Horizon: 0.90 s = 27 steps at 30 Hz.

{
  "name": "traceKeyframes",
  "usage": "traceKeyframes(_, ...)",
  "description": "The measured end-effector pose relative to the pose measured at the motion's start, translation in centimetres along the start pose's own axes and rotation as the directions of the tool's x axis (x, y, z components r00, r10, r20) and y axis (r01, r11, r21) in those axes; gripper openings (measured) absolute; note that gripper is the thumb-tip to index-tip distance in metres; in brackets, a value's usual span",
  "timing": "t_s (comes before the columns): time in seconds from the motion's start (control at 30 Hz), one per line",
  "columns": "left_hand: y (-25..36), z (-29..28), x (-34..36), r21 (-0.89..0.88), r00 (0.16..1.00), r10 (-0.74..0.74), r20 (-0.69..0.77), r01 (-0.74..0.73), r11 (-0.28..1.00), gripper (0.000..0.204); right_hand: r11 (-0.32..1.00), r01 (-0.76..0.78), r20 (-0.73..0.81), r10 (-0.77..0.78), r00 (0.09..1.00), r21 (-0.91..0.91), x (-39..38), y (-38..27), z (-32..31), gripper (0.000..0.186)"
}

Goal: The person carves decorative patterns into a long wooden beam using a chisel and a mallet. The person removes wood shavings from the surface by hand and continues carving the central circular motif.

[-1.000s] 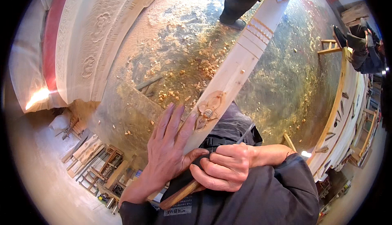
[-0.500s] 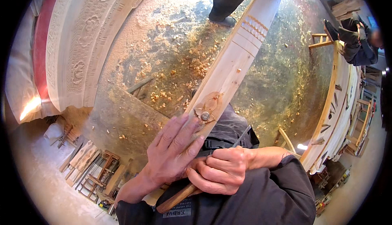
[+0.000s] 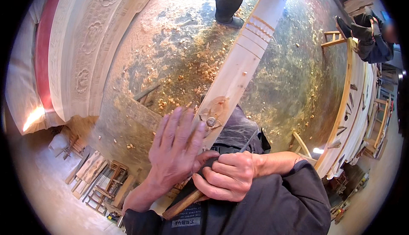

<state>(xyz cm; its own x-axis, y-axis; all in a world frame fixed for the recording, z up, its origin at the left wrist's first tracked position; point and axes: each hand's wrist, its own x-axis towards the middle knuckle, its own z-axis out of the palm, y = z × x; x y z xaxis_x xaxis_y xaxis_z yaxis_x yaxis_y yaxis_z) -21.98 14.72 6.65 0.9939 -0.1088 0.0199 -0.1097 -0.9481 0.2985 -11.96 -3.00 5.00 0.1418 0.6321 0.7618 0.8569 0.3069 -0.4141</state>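
Observation:
A long pale wooden board [image 3: 238, 68] runs from my lap up toward the upper right. Near its lower end is a carved flower-like motif [image 3: 215, 107] with a round centre. Fingers spread and slightly smeared by motion, my left hand [image 3: 174, 145] is at the board's left edge, just beside the carving. My right hand [image 3: 228, 177] is closed in a fist around a wooden-handled chisel [image 3: 183, 205], close to my body. Its handle sticks out to the lower left, while the thin metal blade points to the upper right. Part of the chisel is hidden by my fingers.
Wood shavings [image 3: 208, 71] litter the floor. A person's dark-trousered leg [image 3: 228, 4] is at the board's far end; another person [image 3: 370, 39] sits at the upper right. A bench with several tools [image 3: 341, 120] stands right. Large carved panels [image 3: 89, 47] stand left, above stacked wood [image 3: 91, 173].
My left hand has lifted and slid a little left and upward, its fingers now spread wider and further off the board. My right hand keeps its grip on the chisel, nearly still.

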Motion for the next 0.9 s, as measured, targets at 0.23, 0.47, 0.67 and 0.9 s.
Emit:
traceKeyframes(0.23,-0.1,-1.2,1.7,0.035,0.997,0.045,-0.056,-0.043,0.998,0.057,0.998,0.057,-0.029,-0.058,0.998,-0.041,-0.4,0.3,0.6,0.028)
traceKeyframes(0.47,-0.6,-2.3,-1.5,-0.337,0.968,0.244,-0.062,-0.250,0.908,0.019,0.999,0.027,0.028,-0.026,0.999,-0.043,-0.1,0.4,-1.6,0.027)
traceKeyframes(0.67,0.3,-3.8,-5.1,-0.263,0.988,0.100,-0.113,-0.127,0.957,0.032,0.985,-0.125,0.113,0.138,0.984,-0.115,-1.0,-0.5,-3.2,0.037)
traceKeyframes(0.9,1.6,-5.2,-8.3,-0.168,0.993,0.019,-0.120,-0.039,0.985,0.031,0.979,-0.187,0.192,0.200,0.961,-0.084,-1.1,-0.9,-4.0,0.041)
